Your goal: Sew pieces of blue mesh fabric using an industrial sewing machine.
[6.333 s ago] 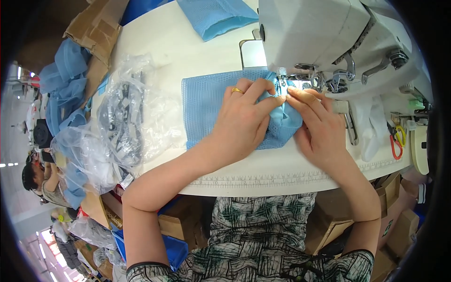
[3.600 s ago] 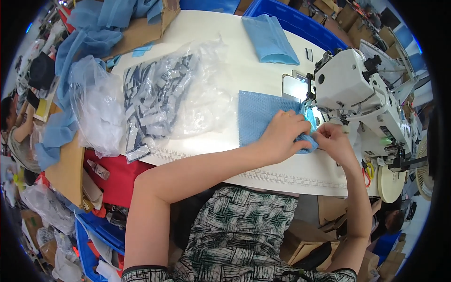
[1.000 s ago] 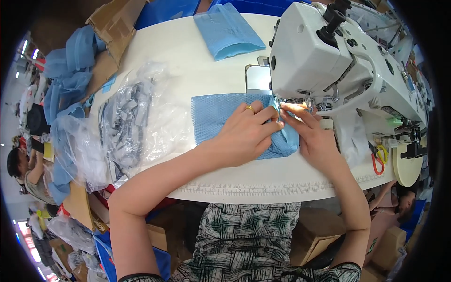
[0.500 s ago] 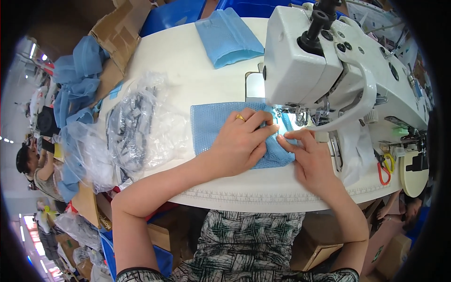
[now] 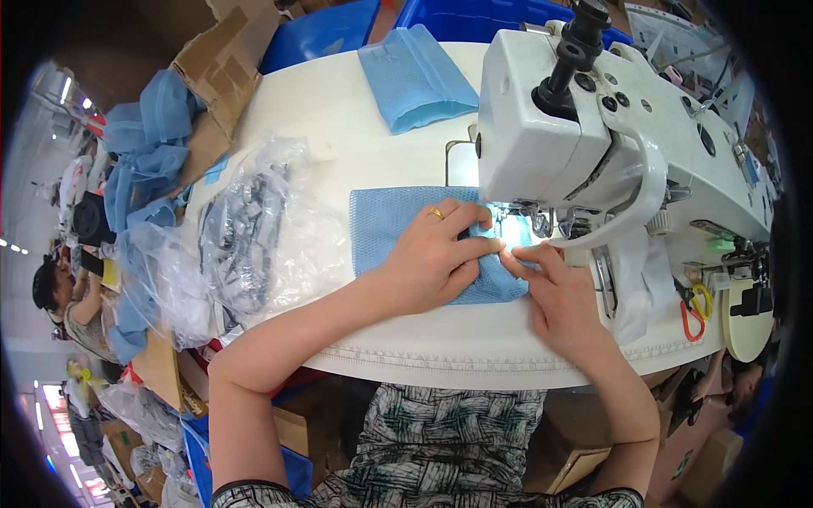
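Note:
A blue mesh fabric piece (image 5: 385, 233) lies under the presser foot and lit needle area of the white sewing machine (image 5: 525, 127). My left hand (image 5: 432, 258), a gold ring on one finger, presses on it with curled fingers, thumb and forefinger at the seam just left of the needle. My right hand (image 5: 559, 305) grips the fabric's right part with bent fingers, its fingertips close to my left thumb, in front of the presser foot. The fabric directly beneath my fingertips is partly hidden.
A second blue mesh piece (image 5: 415, 76) lies behind. Plastic bags of small dark pieces (image 5: 241, 245), cardboard (image 5: 220, 59) and blue fabric strips (image 5: 144, 161) are left; scissors (image 5: 694, 317) right; blue bins (image 5: 318, 34) behind. People work at far left (image 5: 80, 309) and lower right (image 5: 716, 385).
Since a second ago my right fingertips have shifted from beside the needle toward me, and the bunched right part of the fabric lies flatter. In the last half second both hands barely moved.

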{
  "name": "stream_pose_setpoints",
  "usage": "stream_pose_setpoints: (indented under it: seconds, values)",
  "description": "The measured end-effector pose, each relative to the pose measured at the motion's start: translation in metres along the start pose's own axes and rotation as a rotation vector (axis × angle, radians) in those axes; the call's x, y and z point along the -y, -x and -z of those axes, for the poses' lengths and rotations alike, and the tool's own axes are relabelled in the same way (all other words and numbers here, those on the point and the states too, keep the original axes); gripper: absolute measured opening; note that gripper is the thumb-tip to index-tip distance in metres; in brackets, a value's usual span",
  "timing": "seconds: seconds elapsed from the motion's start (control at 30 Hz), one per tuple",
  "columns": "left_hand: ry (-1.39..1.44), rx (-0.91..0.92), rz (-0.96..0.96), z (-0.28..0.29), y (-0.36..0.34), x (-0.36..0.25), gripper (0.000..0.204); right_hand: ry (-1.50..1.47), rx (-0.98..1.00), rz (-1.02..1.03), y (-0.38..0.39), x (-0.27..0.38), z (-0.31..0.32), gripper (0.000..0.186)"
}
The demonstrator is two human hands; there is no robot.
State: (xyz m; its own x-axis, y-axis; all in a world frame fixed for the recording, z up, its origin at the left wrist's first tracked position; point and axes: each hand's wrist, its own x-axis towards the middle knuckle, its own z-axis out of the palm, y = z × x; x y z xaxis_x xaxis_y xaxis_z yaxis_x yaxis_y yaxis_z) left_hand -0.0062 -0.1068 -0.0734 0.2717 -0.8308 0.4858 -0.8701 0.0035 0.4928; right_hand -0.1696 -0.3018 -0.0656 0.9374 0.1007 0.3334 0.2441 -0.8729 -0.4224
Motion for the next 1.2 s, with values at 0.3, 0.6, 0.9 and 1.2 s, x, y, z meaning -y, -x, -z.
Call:
stream_pose_setpoints:
  seconds: [0.3,0.6,0.9,1.2]
  values:
    - [-0.025,-0.008,-0.006,0.001,-0.003,0.007,0.031,-0.009,0.019,-0.036,-0.003,0.001,0.003,0.058]
    - [0.106,0.095,-0.041,0.019,-0.013,0.017,0.03,0.031,0.038,-0.07,-0.003,0.0,0.0,0.058]
    - [0.011,0.427,0.0,0.032,-0.015,-0.051,0.027,0.048,0.035,0.029,0.006,0.003,0.005,0.052]
    - [0.71,0.341,1.099,0.033,-0.041,-0.039,0.02,0.04,-0.217,0.22,-0.001,0.009,-0.001,0.037]
